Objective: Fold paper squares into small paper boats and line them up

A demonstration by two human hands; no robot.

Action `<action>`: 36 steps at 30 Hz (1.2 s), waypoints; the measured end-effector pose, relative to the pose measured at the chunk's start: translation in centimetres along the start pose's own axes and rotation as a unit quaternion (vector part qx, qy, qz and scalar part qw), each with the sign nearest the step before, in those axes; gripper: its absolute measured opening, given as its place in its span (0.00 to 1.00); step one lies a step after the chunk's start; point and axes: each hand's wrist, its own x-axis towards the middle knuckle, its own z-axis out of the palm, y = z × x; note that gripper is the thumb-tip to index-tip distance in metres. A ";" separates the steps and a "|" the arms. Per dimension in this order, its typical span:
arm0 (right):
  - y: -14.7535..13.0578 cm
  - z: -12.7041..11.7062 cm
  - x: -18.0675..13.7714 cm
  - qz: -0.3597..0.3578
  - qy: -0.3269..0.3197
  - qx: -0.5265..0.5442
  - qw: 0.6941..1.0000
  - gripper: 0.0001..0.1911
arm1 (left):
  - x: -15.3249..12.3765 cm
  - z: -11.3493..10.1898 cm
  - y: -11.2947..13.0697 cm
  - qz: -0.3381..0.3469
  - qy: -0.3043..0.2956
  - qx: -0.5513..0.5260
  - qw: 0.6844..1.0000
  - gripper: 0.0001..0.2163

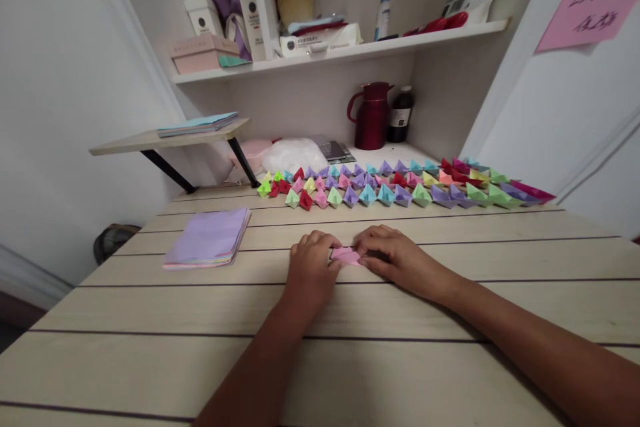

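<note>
A small folded piece of pink paper lies low over the middle of the table, between my two hands. My left hand grips its left end, thumb toward me and fingers curled on the far side. At the right end, my right hand pinches the paper between thumb and fingers. Parts of the paper are hidden under the fingertips. Beyond my hands, rows of folded paper boats in many colours stand along the table's back. To the left rests a stack of square paper, lilac on top.
The slatted wooden table spreads toward me. A small raised shelf at the left bears more coloured paper. Behind the boats are a dark red jug, a dark bottle and a white plastic bag. A white shelf hangs above.
</note>
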 end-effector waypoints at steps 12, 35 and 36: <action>-0.3 -0.2 -0.6 -0.019 -0.029 -0.029 0.999 0.12 | -0.6 -0.3 0.5 0.028 -0.043 -0.076 0.996 0.24; -0.6 -0.3 -0.7 -0.030 -0.017 -0.015 0.999 0.08 | -1.0 0.2 1.0 0.049 -0.016 -0.041 0.998 0.12; -0.7 -0.3 -0.7 -0.028 -0.015 -0.014 0.999 0.08 | -1.0 0.3 1.0 0.046 -0.019 -0.032 0.998 0.10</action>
